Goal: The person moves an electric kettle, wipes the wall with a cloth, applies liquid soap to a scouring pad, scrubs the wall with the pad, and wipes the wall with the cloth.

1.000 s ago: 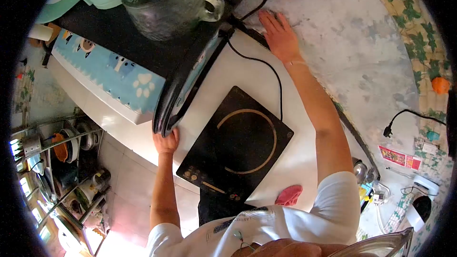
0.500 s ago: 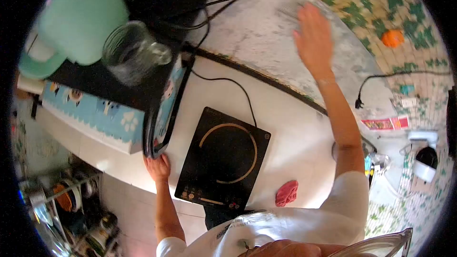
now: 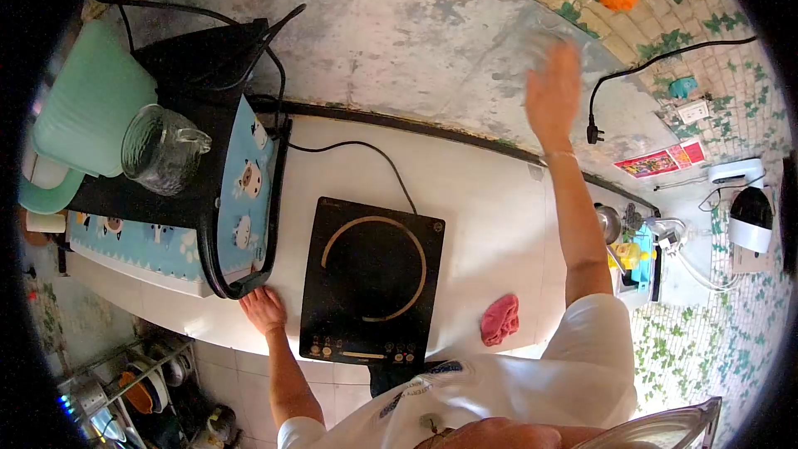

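My right hand [image 3: 555,100] is raised against the stained grey wall panel [image 3: 399,41]. Its fingers are smeared by motion, and a blurred greyish thing [image 3: 549,40] shows at the fingertips, too unclear to name. Low on the left, my left hand [image 3: 264,309] lies on the edge of the white counter [image 3: 474,224], fingers stretched out beside the bent black leg of a rack [image 3: 220,278]. Between my arms sits a black induction cooktop [image 3: 370,278] with its cord running to the back. A crumpled pink cloth [image 3: 499,320] lies to the cooktop's right.
A green pitcher [image 3: 96,104] and a glass jug [image 3: 162,150] stand on the rack's black top at left. A black plug [image 3: 594,131] hangs on the wall at right. A sink area with a yellow bottle [image 3: 630,256] lies beyond my right arm. Shelves [image 3: 137,391] stand at lower left.
The view has shifted, so the rack and cooktop appear further left. My right hand still works at the wall, now nearer the hanging plug. My left hand stays at the counter edge.
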Demonstrator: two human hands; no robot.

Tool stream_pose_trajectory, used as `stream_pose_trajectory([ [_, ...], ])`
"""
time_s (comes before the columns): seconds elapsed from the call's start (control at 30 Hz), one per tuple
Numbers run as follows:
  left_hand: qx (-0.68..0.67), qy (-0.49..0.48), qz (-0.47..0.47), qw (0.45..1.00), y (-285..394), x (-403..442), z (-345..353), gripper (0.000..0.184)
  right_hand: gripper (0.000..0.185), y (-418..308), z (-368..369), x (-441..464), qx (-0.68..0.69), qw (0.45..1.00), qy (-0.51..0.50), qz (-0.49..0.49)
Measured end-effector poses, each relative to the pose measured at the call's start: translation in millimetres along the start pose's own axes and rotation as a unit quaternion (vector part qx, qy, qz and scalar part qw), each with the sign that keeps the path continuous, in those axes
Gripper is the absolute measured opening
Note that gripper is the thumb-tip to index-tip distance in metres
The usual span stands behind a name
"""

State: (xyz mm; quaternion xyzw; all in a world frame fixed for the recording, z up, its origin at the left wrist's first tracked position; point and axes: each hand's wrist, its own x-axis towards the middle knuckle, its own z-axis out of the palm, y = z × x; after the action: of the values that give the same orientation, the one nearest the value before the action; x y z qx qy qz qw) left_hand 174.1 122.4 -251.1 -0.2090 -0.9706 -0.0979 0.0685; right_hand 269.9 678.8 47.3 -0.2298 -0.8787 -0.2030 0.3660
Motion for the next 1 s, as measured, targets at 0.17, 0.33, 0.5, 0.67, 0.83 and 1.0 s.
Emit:
stream_pose_trajectory([
  [0.17, 0.023, -0.021, 0.002, 1.000, -4, -2, 8, 0.035, 0.056, 39, 10, -14, 0.000, 0.996, 0.087, 0.019],
  [0.33, 0.029, -0.036, 0.015, 0.999, -7, -3, 9, 0.039, 0.057, -21, 25, 25, 0.033, 0.994, 0.064, -0.078],
  [0.5, 0.028, -0.054, 0.009, 0.998, -12, -5, 13, 0.044, 0.055, -14, 42, -30, -0.047, 0.995, -0.045, -0.076],
  [0.67, 0.044, 0.002, 0.018, 0.999, -8, -2, 9, 0.039, 0.058, -8, 107, -163, -0.043, 0.974, -0.212, -0.060],
  [0.83, 0.060, -0.072, -0.005, 0.996, -12, -3, 10, 0.041, 0.059, -1, 94, -161, -0.026, 0.968, -0.246, -0.029],
  [1.0, 0.051, -0.022, 0.022, 0.998, -9, -2, 14, 0.045, 0.064, 47, 37, -57, -0.032, 0.999, 0.040, 0.007],
])
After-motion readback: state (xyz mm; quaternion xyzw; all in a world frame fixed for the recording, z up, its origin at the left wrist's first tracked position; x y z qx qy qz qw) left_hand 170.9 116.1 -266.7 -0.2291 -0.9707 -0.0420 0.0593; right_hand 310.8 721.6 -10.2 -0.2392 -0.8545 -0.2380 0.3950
